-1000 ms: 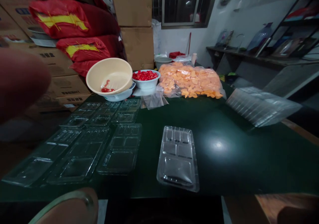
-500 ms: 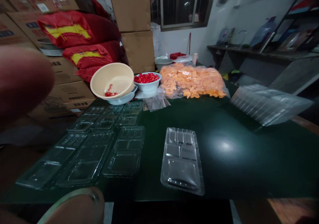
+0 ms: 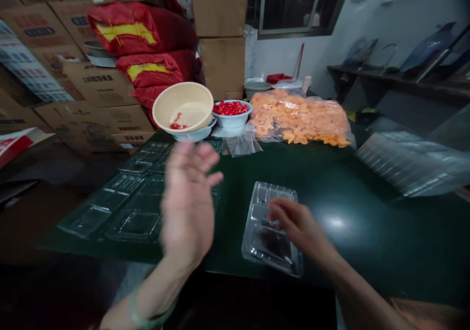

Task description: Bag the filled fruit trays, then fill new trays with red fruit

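Two hands: left hand (image 3: 187,198), right hand (image 3: 299,224). One lone tray (image 3: 259,237) under the right hand's fingers. One tray group (image 3: 135,224), partly hidden by the left hand, so count unclear. One tray stack (image 3: 411,166). Four bowls: one beige bowl (image 3: 183,106), two white bowls (image 3: 232,119) (image 3: 193,136), one grey bowl (image 3: 257,87). One orange bag (image 3: 297,117). Three red sacks (image 3: 139,29). One window (image 3: 290,7).

Clear plastic tray (image 3: 266,247) on the dark green counter (image 3: 367,237)

Thin moulded compartments show nothing inside; it lies flat, slightly skewed, near the counter's front edge, with matching trays (image 3: 132,224) laid out side by side to its left.
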A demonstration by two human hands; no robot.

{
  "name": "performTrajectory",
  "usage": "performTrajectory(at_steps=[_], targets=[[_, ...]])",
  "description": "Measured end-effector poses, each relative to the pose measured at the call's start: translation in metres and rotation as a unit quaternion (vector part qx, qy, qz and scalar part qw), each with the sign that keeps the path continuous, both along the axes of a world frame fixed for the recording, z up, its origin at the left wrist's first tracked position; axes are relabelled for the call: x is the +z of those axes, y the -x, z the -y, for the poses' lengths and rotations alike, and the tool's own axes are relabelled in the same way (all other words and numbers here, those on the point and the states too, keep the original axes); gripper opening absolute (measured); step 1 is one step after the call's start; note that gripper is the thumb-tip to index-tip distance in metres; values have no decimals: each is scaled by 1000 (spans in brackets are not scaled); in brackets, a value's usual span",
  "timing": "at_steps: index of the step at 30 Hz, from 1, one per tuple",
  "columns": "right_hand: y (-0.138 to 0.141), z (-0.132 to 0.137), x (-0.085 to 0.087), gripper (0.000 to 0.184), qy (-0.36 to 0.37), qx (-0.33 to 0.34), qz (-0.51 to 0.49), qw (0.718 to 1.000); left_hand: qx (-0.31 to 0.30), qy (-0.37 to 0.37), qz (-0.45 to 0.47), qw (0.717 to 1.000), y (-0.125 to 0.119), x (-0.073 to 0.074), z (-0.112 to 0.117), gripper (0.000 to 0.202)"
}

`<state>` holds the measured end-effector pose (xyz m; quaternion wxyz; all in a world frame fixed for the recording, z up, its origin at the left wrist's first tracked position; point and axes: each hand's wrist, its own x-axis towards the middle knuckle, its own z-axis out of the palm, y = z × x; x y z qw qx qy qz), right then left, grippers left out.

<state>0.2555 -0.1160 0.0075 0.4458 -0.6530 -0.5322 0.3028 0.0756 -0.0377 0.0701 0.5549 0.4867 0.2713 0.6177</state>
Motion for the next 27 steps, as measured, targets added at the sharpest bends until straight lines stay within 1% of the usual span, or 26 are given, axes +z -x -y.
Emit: performTrajectory(at_steps=[1, 2, 3, 4, 5, 6, 7, 9, 11, 12, 14, 15, 16, 17, 18, 19, 20, 21, 23, 25, 27], targets=[[5, -7, -7, 35, 33, 21, 46, 998, -14, 49, -48, 998, -4, -21, 1, 56], [11, -15, -12, 39, 70, 38, 106, 991, -27, 105, -105, 989, -8, -44, 2, 55], [16, -23, -16, 42, 106, 47, 175, 978, -36, 169, -167, 971, -11, -65, 4, 52], [21, -32, -19, 44, 141, 50, 240, 959, -42, 202, -198, 958, -13, -84, 5, 51], [25, -41, -20, 45, 174, 54, 294, 938, -54, 225, -205, 951, -15, -99, 6, 51], [29, -49, -20, 44, 203, 60, 331, 920, -72, 246, -203, 945, -17, -108, 6, 52], [32, -57, -20, 40, 227, 66, 351, 906, -93, 264, -191, 941, -18, -113, 6, 53], [35, -70, -21, 25, 255, 69, 363, 893, -127, 297, -162, 932, -21, -111, 5, 52], [35, -78, -19, 13, 262, 67, 359, 893, -133, 320, -130, 929, -25, -105, 2, 49], [34, -79, -17, 10, 262, 64, 356, 895, -133, 330, -111, 928, -26, -102, 1, 47], [32, -77, -5, 12, 252, 68, 351, 899, -140, 345, -74, 925, -27, -98, -2, 46], [32, -73, 4, 16, 234, 74, 342, 907, -151, 346, -57, 924, -26, -97, -2, 46], [32, -69, 14, 21, 202, 86, 315, 923, -169, 341, -38, 924, -26, -96, -2, 47], [34, -65, 23, 25, 161, 104, 264, 945, -191, 333, -14, 923, -25, -94, -1, 48], [36, -60, 32, 27, 118, 126, 192, 966, -214, 323, 15, 922, -24, -93, 0, 50], [39, -56, 39, 29, 79, 149, 105, 980, -240, 315, 49, 917, -23, -91, 1, 53], [43, -53, 43, 29, 54, 171, 16, 984, -267, 309, 83, 909, -22, -90, 2, 55], [46, -51, 45, 30, 48, 191, -64, 978, -294, 307, 114, 898, -21, -88, 3, 57], [52, -50, 42, 29, 78, 214, -164, 960, -339, 305, 152, 877, -20, -86, 6, 59], [54, -52, 35, 25, 116, 218, -219, 944, -364, 309, 169, 863, -18, -85, 7, 62], [55, -54, 29, 22, 138, 216, -246, 935, -358, 316, 172, 861, -17, -84, 9, 66]])
